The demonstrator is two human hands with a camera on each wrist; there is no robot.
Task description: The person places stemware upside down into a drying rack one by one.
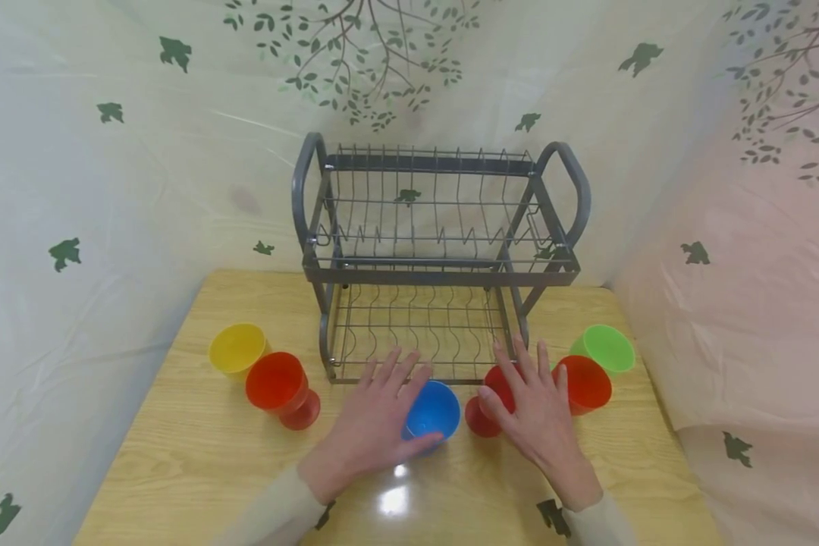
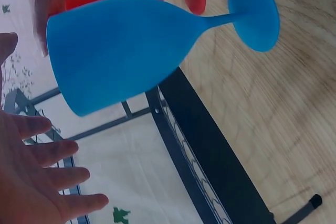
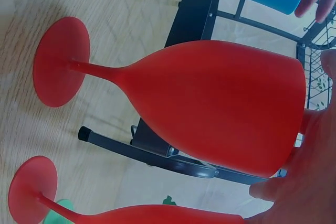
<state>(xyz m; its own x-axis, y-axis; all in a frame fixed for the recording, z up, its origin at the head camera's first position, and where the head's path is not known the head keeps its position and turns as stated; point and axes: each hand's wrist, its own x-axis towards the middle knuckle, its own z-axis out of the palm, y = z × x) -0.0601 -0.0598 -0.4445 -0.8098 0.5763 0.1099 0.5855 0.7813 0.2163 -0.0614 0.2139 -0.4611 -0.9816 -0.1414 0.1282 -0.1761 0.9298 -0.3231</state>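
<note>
Currently both hands are unclenched, fingers straight and spread, grasping nothing. Left hand (image 1: 375, 428) sits just left of the blue goblet (image 1: 438, 415), thumb across its near side; contact not clear. Right hand (image 1: 542, 417) is over the middle red goblet (image 3: 220, 103), partly hiding it from the head view; can't tell if skin touches the rim. Both goblets upright on the wooden table (image 1: 177, 470), in front of the two-tier dish rack (image 1: 444, 277). Right side: another red goblet (image 1: 590, 384), green cup (image 1: 607, 349). Left side: left red goblet (image 1: 275, 383), yellow cup (image 1: 235, 349).
</note>
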